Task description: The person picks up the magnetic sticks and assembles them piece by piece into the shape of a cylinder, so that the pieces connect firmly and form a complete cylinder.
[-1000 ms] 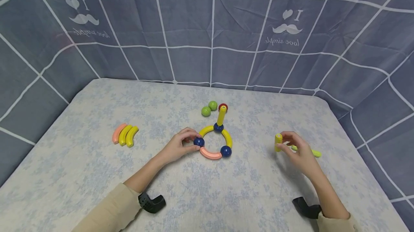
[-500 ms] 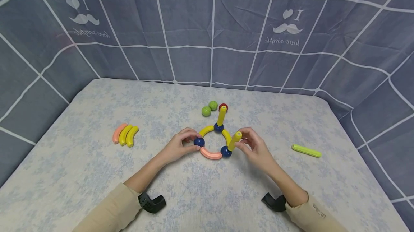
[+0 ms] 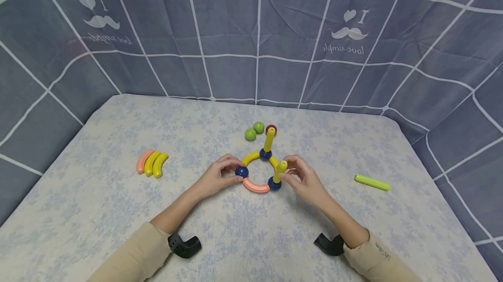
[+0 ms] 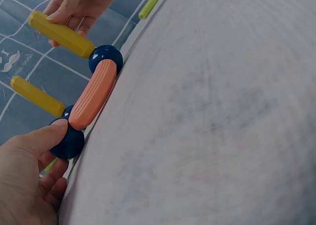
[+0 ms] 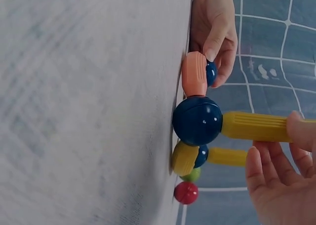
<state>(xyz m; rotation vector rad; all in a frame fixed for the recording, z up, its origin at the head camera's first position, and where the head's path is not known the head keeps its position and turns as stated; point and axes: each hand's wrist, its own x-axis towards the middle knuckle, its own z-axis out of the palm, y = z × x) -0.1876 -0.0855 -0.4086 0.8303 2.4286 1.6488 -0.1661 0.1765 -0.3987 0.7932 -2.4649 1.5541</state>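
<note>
A ring of two curved yellow rods and a curved pink rod [image 3: 256,186], joined by dark blue balls, lies mid-table. My left hand [image 3: 218,177] pinches the left blue ball [image 3: 242,172] between thumb and fingers. My right hand [image 3: 308,182] holds a straight yellow rod [image 5: 256,126] that stands on the right blue ball [image 5: 197,121]; in the right wrist view the rod's end meets the ball. Another straight yellow rod [image 3: 269,140] stands upright on the back blue ball [image 3: 265,154], touched by neither hand.
Behind the ring lie two green balls [image 3: 250,134] and a red ball [image 3: 271,129]. A lime-green straight rod [image 3: 371,182] lies at the right. On the left, two curved yellow rods [image 3: 158,165] lie beside a curved pink rod [image 3: 145,161]. A tiled-pattern curtain [image 3: 228,33] hangs behind the table.
My right hand has carried the straight yellow rod leftward from near the lime-green rod to the right blue ball, and the rod has become more upright. My left hand has stayed put.
</note>
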